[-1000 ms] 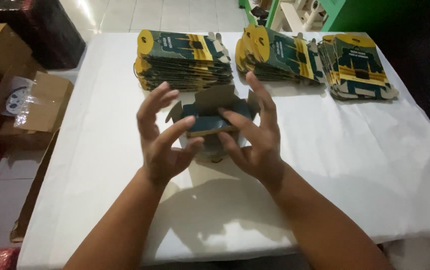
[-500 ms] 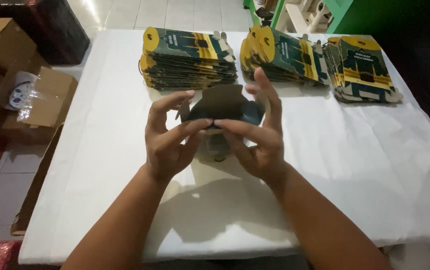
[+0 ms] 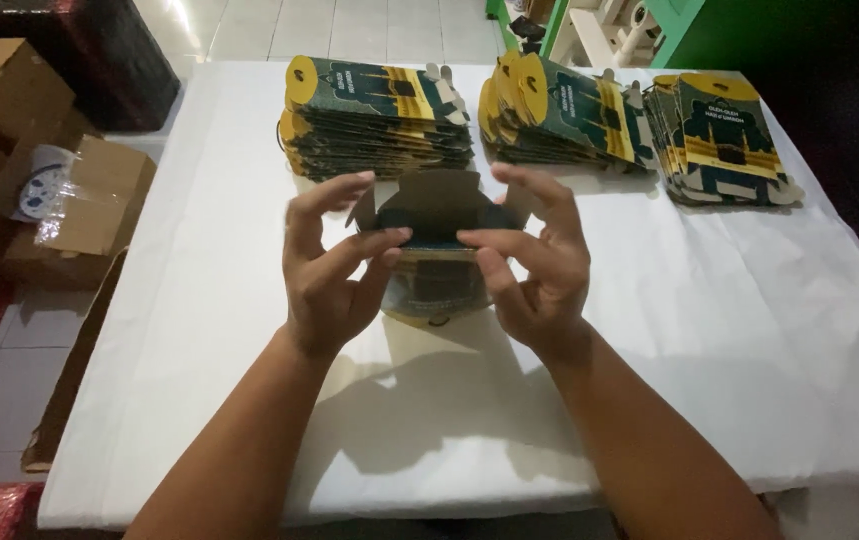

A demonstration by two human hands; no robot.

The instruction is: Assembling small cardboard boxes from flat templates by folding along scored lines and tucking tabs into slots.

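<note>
Both hands are closed on a small dark green and yellow carton (image 3: 436,225) held just above the middle of the table (image 3: 749,330), which is covered with a white cloth. The left hand (image 3: 329,265) pinches the carton's left side with thumb and forefinger laid along its upper edge, and the right hand (image 3: 534,260) grips the right side the same way, fingertips nearly meeting over the middle. The carton looks partly shaped: its body stands open as a box, while brown inner flaps at the far end stick up unfolded, so the closing of that end seems not yet done. Along the far edge of the table lie three stacks of flat cartons of the same print: a left stack (image 3: 374,125), a middle stack (image 3: 559,115) leaning to the right, and a right stack (image 3: 724,140). No finished box is visible on the table, so most of the pile appears left to fold. On the floor to the left sit brown cardboard boxes (image 3: 44,170), one holding clear plastic wrap.
</note>
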